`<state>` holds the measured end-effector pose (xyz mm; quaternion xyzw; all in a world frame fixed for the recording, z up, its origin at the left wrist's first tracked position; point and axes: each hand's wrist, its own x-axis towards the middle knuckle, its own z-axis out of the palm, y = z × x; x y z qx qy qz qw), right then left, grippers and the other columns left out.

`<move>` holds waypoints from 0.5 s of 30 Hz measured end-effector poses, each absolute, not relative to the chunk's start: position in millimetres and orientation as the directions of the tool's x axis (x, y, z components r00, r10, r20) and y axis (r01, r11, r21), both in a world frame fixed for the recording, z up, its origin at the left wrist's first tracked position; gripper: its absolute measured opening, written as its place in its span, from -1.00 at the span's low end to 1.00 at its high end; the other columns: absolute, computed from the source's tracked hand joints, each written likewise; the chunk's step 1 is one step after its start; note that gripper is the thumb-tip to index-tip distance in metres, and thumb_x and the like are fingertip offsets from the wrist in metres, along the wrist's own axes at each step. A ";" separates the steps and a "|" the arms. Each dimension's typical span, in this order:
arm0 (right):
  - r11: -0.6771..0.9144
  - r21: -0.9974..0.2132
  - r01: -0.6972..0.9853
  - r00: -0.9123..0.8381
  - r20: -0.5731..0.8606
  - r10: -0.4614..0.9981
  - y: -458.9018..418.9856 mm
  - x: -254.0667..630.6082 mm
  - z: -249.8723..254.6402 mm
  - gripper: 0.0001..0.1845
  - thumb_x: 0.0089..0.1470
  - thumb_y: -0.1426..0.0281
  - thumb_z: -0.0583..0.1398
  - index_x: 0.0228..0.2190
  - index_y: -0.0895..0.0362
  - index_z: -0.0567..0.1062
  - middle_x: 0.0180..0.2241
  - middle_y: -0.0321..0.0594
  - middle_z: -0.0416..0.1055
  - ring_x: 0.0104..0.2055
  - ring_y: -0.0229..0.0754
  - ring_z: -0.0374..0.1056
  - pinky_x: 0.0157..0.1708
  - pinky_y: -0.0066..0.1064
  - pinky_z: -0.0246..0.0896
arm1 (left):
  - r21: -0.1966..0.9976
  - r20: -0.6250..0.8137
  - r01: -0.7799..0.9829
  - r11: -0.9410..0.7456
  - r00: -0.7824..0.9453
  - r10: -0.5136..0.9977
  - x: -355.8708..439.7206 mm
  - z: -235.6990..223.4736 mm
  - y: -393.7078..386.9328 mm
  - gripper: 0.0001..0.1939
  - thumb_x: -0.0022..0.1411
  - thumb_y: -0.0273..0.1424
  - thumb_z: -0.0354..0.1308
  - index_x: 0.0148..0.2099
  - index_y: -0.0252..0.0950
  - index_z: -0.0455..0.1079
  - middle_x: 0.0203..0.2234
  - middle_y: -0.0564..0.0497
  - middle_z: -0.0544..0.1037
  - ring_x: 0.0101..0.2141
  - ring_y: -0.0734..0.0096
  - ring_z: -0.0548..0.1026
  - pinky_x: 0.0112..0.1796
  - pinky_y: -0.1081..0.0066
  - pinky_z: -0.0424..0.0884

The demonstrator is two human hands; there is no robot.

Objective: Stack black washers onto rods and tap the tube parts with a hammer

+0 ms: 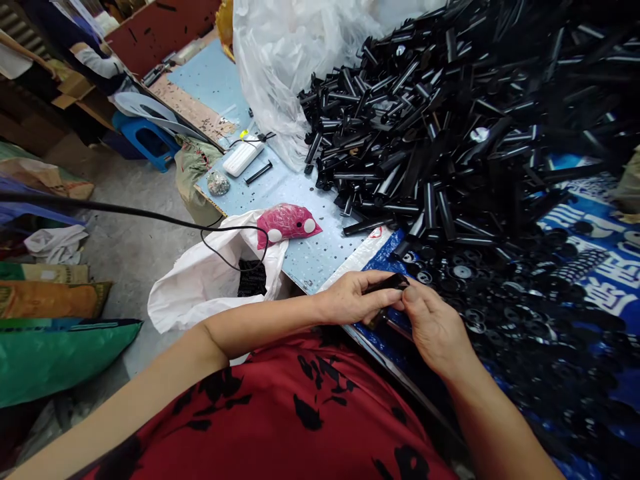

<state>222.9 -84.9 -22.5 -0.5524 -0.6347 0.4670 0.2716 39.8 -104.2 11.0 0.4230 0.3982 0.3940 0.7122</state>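
Note:
Close to the table's front edge, my left hand (350, 297) is closed around a black plastic tube (393, 284). My right hand (435, 327) meets it from the other side, thumb and fingers pinched at the tube's end. Whether a smaller part sits between those fingertips is hidden. Beyond the hands lies a large heap of similar black plastic tubes (430, 160), some with flanged ends. To the right of my right hand, many black discs (520, 307) are spread over a blue printed sheet (607, 267).
Left of the hands, a white sack (187, 287) hangs open by the table (320, 260). A pink packet (287, 223), a white power bank-like box (243, 157) and a single black tube (259, 173) lie there. A black cable (125, 211) crosses the left side. Another person's gloved hand (100, 61) shows far left.

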 end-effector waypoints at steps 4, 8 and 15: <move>-0.043 -0.896 0.443 -0.273 -0.180 0.945 -78.7 224.0 -25.6 -0.09 0.02 -0.34 0.08 -0.03 0.18 0.58 0.02 -0.06 0.44 0.05 -0.24 0.39 0.21 -0.30 0.34 | 0.931 -0.223 -0.193 0.309 0.369 0.902 37.1 6.0 -102.5 -0.43 0.25 0.05 0.20 -0.04 -0.40 0.39 -0.39 0.05 0.51 -0.66 0.71 0.28 -0.59 0.51 0.19; -0.015 -0.897 0.441 -0.294 -0.160 0.942 -78.9 223.2 -22.5 -0.10 0.03 -0.33 0.08 -0.02 0.19 0.57 0.03 -0.07 0.42 0.07 -0.26 0.37 0.23 -0.32 0.33 | 0.941 -0.176 -0.210 0.267 0.370 0.912 36.7 1.1 -106.2 -0.40 0.26 0.05 0.20 0.01 -0.42 0.39 -0.41 0.06 0.48 -0.66 0.70 0.28 -0.60 0.52 0.19; -0.033 -0.971 0.237 -0.300 -0.105 0.948 -99.5 227.7 -13.0 -0.29 0.14 -0.09 0.17 0.10 0.18 0.42 0.04 -0.08 0.41 -0.04 -0.37 0.42 -0.07 -0.56 0.43 | 0.930 -0.153 -0.271 0.249 0.331 0.931 44.9 12.7 -119.6 -0.26 0.29 0.13 0.12 0.19 -0.42 0.35 -0.48 0.11 0.42 -0.65 0.68 0.27 -0.57 0.51 0.19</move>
